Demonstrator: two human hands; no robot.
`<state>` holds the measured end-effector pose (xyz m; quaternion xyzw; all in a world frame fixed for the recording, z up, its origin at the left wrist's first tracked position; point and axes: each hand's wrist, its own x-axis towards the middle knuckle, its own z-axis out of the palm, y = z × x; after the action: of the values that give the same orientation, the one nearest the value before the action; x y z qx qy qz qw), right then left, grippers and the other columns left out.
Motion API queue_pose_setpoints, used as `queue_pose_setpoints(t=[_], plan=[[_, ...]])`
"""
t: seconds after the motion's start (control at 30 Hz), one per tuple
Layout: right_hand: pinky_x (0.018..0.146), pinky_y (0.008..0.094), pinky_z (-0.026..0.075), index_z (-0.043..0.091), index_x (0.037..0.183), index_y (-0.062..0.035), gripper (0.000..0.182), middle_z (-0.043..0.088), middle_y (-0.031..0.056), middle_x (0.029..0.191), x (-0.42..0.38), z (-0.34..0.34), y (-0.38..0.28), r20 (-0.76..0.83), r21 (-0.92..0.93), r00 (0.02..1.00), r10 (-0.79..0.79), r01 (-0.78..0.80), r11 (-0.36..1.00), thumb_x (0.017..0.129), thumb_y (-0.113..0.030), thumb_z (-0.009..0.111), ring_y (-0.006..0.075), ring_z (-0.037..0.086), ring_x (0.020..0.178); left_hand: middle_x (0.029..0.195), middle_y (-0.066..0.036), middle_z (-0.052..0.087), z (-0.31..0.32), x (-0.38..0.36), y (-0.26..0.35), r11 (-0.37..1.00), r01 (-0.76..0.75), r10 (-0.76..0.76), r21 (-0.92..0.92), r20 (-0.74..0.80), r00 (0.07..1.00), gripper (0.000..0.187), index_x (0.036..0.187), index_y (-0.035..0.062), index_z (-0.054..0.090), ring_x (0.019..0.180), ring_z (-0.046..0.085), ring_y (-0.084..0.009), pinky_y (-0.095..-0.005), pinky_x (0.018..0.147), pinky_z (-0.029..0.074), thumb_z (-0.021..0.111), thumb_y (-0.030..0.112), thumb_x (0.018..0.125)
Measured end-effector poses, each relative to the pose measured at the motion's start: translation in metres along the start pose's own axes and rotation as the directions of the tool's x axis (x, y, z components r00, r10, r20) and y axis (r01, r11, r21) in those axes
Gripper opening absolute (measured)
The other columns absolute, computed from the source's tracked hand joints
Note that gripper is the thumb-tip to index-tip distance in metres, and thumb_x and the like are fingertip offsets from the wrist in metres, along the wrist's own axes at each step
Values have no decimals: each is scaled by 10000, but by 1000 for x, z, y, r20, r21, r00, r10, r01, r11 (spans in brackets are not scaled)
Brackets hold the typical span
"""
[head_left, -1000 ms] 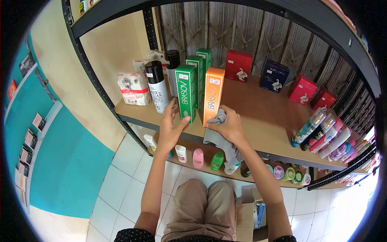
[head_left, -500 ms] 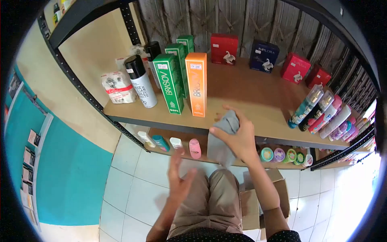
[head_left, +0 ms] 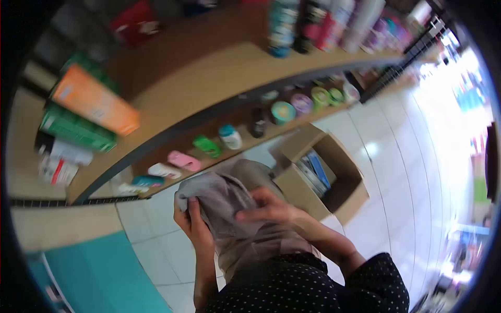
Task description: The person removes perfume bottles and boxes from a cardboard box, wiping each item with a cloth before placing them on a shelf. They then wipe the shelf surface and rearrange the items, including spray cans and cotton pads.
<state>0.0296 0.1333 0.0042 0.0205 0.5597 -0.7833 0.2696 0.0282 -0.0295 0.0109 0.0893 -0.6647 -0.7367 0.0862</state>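
A grey cloth [head_left: 222, 190] hangs over my lap in loose folds. My left hand [head_left: 195, 221] grips its left edge, the thumb pressed on top and the fingers behind it. At the cloth's right side is my right hand [head_left: 274, 208], blurred by motion, its fingers stretched out and apart over the fabric. Beyond the cloth, the lower shelf [head_left: 209, 160] carries a pink bottle [head_left: 184, 160], a green bottle [head_left: 207, 146] and a white bottle with a teal cap [head_left: 230, 136].
An open cardboard box [head_left: 347, 203] with flat packages inside stands on the tiled floor to my right. The upper shelf [head_left: 209, 78] holds an orange box [head_left: 96, 99], green boxes [head_left: 78, 128] and spray bottles [head_left: 282, 26]. Round tubs [head_left: 283, 112] sit on the lower shelf.
The view has swung right and down. The cloth has come from the upper shelf's edge to my lap. My left hand has taken hold of it; my right hand's fingers have spread.
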Motion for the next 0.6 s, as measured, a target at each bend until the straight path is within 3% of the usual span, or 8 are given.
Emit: queue_pose_setpoints(t=[0.13, 0.2, 0.27, 0.3, 0.37, 0.5, 0.57, 0.6], plan=[[645, 207, 404, 599, 849, -38, 198, 572, -24, 787, -20, -11, 37, 51, 372, 992, -112, 85, 924, 752, -208, 628, 68, 504, 723, 1089, -102, 428, -1, -14, -70, 850, 504, -527, 155, 296, 797, 441, 1109, -20, 432, 964, 418, -173, -285, 822, 344, 444, 335, 848], [680, 226, 424, 586, 904, -46, 231, 578, -4, 842, -27, -19, 48, -9, 571, 995, -96, 84, 816, 762, -226, 617, 84, 521, 761, 1055, -100, 459, 2, -25, -88, 845, 456, -527, 278, 288, 800, 437, 1112, -17, 427, 938, 439, -183, -288, 822, 349, 437, 334, 851], [814, 320, 436, 484, 1088, -44, 374, 550, 85, 1028, -43, -37, 55, -259, 868, 960, 101, 186, 460, 786, -245, 576, 189, 541, 911, 966, -77, 523, 2, -26, -104, 891, 279, -406, 357, 356, 842, 383, 1100, 7, 440, 872, 498, -164, -275, 754, 390, 417, 301, 856], [828, 332, 432, 438, 1128, -45, 425, 526, 107, 1063, -51, -54, 61, -300, 867, 951, 73, 240, 437, 789, -268, 567, 211, 531, 937, 910, -56, 557, 4, -23, -104, 935, 155, -292, 319, 444, 847, 337, 1084, 27, 458, 833, 535, -135, -259, 687, 427, 404, 270, 857], [833, 342, 428, 395, 1165, -40, 485, 514, 131, 1070, -73, -94, 64, -411, 823, 908, 81, 331, 461, 786, -291, 565, 229, 520, 960, 861, -45, 555, 26, -32, -68, 850, 348, -514, 395, 482, 709, 326, 1089, 26, 434, 769, 522, -114, -232, 678, 391, 439, 257, 859], [832, 354, 419, 422, 1144, -32, 509, 523, 139, 1049, -105, -182, 90, -542, 651, 840, 31, 396, 648, 752, -295, 610, 242, 519, 956, 886, -42, 552, 21, -31, -71, 843, 293, -507, 451, 485, 712, 300, 1091, 36, 434, 791, 513, -84, -209, 662, 373, 463, 213, 850], [816, 359, 423, 458, 1104, -17, 554, 528, 143, 1037, -99, -215, 110, -700, 168, 713, 30, 123, 978, 682, -302, 678, 263, 526, 947, 881, -44, 554, 20, -29, -72, 857, 281, -483, 432, 482, 731, 300, 1094, 34, 430, 792, 514, -91, -208, 658, 374, 473, 193, 843], [816, 359, 423, 458, 1104, -17, 554, 528, 143, 1037, -88, -229, 134, -699, 167, 714, 29, 124, 978, 682, -302, 678, 263, 526, 947, 881, -44, 554, 20, -28, -72, 857, 280, -482, 432, 482, 732, 300, 1094, 34, 430, 792, 514, -91, -208, 658, 374, 473, 193, 843]])
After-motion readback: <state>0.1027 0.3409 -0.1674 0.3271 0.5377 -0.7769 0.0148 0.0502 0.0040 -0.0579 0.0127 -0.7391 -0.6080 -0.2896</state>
